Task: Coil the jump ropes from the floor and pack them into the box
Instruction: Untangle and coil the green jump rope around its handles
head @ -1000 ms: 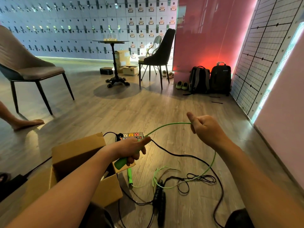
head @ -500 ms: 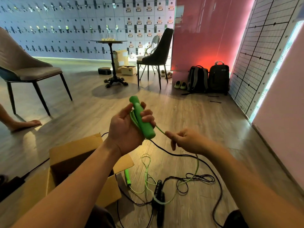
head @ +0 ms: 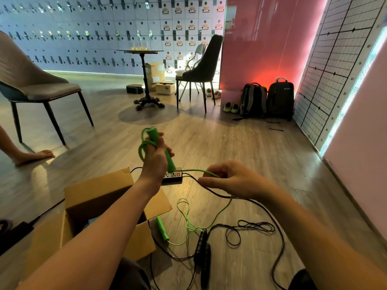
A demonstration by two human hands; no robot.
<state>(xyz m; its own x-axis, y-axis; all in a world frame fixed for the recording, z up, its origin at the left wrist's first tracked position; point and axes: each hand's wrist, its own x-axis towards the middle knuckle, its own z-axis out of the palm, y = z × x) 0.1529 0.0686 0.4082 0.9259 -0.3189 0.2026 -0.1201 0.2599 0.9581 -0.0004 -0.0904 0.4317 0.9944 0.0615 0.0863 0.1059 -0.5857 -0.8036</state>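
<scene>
My left hand (head: 156, 155) is raised above the floor, closed on one handle of the green jump rope (head: 165, 152), with a loop of green cord hanging over the hand's left side. My right hand (head: 232, 180) pinches the same cord a little lower and to the right. From there the cord drops to the floor, where its second green handle (head: 161, 228) lies beside the open cardboard box (head: 92, 197). A black jump rope (head: 204, 251) lies on the floor in front of me, handles together, cord loosely tangled to the right.
A power strip (head: 172, 176) with a black cable lies just beyond the box. Another person's bare foot (head: 31, 155) rests at the left beside a grey chair (head: 31, 86). A round table (head: 144, 80), dark chair (head: 201, 70) and two backpacks (head: 266, 99) stand farther off.
My left hand has turned and lifted the green handle, and a loop of cord now hangs over it. My right hand slid farther along the cord to the right.
</scene>
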